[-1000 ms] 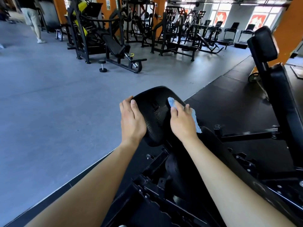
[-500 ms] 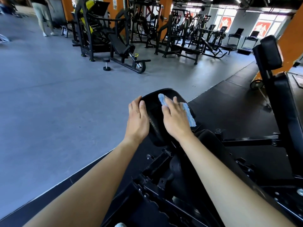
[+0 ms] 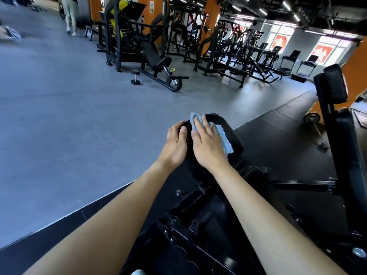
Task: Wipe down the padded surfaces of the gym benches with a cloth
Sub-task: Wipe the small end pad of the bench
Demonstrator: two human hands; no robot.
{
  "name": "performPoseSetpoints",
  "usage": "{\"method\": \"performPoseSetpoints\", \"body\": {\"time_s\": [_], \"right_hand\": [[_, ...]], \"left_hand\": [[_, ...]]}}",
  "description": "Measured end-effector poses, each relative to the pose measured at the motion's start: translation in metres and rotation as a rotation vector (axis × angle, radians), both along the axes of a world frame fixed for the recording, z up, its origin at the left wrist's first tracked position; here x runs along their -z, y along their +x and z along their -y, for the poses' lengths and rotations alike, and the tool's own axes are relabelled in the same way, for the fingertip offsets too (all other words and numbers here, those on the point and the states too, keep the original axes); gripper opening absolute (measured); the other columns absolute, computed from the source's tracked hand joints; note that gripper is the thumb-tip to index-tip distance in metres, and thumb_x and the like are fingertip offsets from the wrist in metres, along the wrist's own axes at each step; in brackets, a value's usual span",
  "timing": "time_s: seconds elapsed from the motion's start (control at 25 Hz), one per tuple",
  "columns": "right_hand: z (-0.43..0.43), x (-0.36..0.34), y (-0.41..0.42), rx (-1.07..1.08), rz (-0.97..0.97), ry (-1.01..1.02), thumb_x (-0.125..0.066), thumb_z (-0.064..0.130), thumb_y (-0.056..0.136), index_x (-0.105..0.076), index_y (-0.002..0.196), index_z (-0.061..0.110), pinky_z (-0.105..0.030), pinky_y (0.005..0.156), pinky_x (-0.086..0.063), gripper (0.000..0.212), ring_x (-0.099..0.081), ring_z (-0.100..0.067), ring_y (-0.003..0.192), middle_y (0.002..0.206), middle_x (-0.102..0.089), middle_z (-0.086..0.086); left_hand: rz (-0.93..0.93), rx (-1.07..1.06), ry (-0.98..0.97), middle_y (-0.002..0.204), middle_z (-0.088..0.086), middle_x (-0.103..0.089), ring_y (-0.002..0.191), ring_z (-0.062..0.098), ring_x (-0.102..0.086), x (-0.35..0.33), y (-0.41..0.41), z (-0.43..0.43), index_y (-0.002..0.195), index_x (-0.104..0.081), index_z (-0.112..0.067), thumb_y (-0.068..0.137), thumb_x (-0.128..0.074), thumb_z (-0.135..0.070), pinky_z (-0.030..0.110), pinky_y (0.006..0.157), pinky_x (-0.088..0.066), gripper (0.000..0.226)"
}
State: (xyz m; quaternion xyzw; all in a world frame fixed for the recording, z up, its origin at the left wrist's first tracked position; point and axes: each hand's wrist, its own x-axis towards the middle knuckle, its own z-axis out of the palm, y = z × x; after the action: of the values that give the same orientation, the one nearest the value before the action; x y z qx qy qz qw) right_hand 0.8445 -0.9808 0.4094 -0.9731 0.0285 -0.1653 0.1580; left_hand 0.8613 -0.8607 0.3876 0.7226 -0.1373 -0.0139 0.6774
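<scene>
A black padded bench seat (image 3: 231, 133) sits in front of me at the centre of the head view, on a black metal frame (image 3: 190, 217). My right hand (image 3: 207, 143) lies flat on a light blue cloth (image 3: 222, 135) and presses it onto the pad's top. The cloth sticks out past my fingertips and along the right of my hand. My left hand (image 3: 175, 144) grips the pad's left edge with fingers curled over it. Most of the pad's near part is hidden under both hands.
A tall black padded backrest (image 3: 345, 139) with a head pad (image 3: 335, 84) stands at the right. A barbell with a plate (image 3: 311, 118) lies on the black mat behind it. A dumbbell (image 3: 135, 77), weight machines and a person's legs (image 3: 70, 14) are across the grey floor.
My right hand has slid the cloth forward and leftward across the pad toward its far edge. My left hand has stayed on the pad's left edge. My view has tilted upward.
</scene>
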Motion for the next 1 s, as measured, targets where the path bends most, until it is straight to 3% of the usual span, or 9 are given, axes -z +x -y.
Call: {"method": "performPoseSetpoints", "body": {"time_s": [0.2, 0.32, 0.44, 0.64, 0.76, 0.84, 0.92, 1.0], "right_hand": [[-0.003, 0.013, -0.041, -0.175, 0.056, -0.024, -0.016, 0.041, 0.105, -0.016, 0.162, 0.028, -0.038, 0.127, -0.003, 0.058, -0.004, -0.020, 0.157, 0.170, -0.006, 0.008], [0.008, -0.004, -0.003, -0.061, -0.056, -0.009, -0.021, 0.032, 0.110, -0.012, 0.162, 0.027, -0.039, 0.127, -0.003, 0.053, -0.004, -0.024, 0.157, 0.170, -0.006, 0.006], [-0.005, -0.006, 0.001, 0.023, -0.038, -0.008, -0.022, 0.031, 0.110, -0.012, 0.162, 0.026, -0.044, 0.126, -0.006, 0.054, -0.005, -0.028, 0.157, 0.170, -0.007, 0.003], [-0.019, 0.026, -0.070, -0.167, 0.082, -0.226, -0.020, 0.034, 0.102, -0.021, 0.161, 0.023, -0.047, 0.123, -0.018, 0.059, -0.020, -0.031, 0.152, 0.170, -0.011, 0.005], [-0.010, 0.015, -0.050, -0.170, 0.075, -0.307, -0.015, 0.036, 0.102, -0.020, 0.161, 0.026, -0.048, 0.123, -0.021, 0.060, -0.020, -0.031, 0.152, 0.170, -0.011, 0.006], [-0.017, 0.002, -0.022, -0.096, 0.041, -0.223, -0.016, 0.037, 0.106, -0.019, 0.161, 0.026, -0.047, 0.124, -0.017, 0.056, -0.016, -0.031, 0.154, 0.170, -0.011, 0.006], [-0.028, -0.001, -0.009, -0.014, 0.040, -0.179, -0.028, 0.032, 0.108, -0.021, 0.159, 0.027, -0.049, 0.122, -0.018, 0.052, -0.017, -0.034, 0.152, 0.169, -0.012, 0.005], [-0.033, 0.008, -0.022, -0.031, 0.089, -0.276, -0.041, 0.021, 0.101, -0.026, 0.158, 0.024, -0.052, 0.119, -0.023, 0.059, -0.023, -0.038, 0.149, 0.169, -0.012, 0.003]], "left_hand": [[-0.024, -0.001, -0.065, 0.149, -0.008, -0.038, 0.124, -0.004, -0.040, 0.000, 0.000, 0.001, 0.149, -0.039, -0.027, 0.111, -0.026, -0.040, 0.022, 0.114, -0.026, 0.042], [-0.020, 0.014, -0.026, 0.154, -0.008, -0.034, 0.127, -0.003, -0.036, -0.002, 0.001, -0.002, 0.153, -0.036, -0.026, 0.111, -0.024, -0.038, 0.018, 0.108, -0.022, 0.045], [-0.030, 0.015, 0.004, 0.157, -0.008, -0.034, 0.140, 0.003, -0.034, -0.003, 0.000, -0.005, 0.154, -0.036, -0.027, 0.111, -0.022, -0.036, 0.021, 0.111, -0.022, 0.046], [-0.041, 0.013, -0.038, 0.152, -0.010, -0.041, 0.133, 0.000, -0.039, 0.002, 0.004, -0.012, 0.149, -0.043, -0.030, 0.111, -0.019, -0.035, 0.020, 0.111, -0.026, 0.045], [-0.058, 0.011, -0.050, 0.155, -0.008, -0.042, 0.143, 0.006, -0.037, 0.004, 0.007, -0.011, 0.151, -0.043, -0.028, 0.109, -0.014, -0.046, 0.033, 0.122, -0.025, 0.054], [-0.080, 0.012, -0.042, 0.154, -0.002, -0.047, 0.145, 0.013, -0.037, 0.003, 0.009, -0.009, 0.149, -0.046, -0.024, 0.104, -0.012, -0.056, 0.041, 0.124, -0.025, 0.065], [-0.113, 0.027, -0.034, 0.149, -0.002, -0.053, 0.142, 0.014, -0.043, 0.001, 0.010, -0.011, 0.146, -0.050, -0.028, 0.098, -0.010, -0.066, 0.043, 0.121, -0.030, 0.073], [-0.177, 0.050, -0.065, 0.140, -0.003, -0.060, 0.133, 0.016, -0.052, -0.002, 0.010, -0.014, 0.139, -0.057, -0.032, 0.095, -0.010, -0.072, 0.042, 0.115, -0.039, 0.075]]}}
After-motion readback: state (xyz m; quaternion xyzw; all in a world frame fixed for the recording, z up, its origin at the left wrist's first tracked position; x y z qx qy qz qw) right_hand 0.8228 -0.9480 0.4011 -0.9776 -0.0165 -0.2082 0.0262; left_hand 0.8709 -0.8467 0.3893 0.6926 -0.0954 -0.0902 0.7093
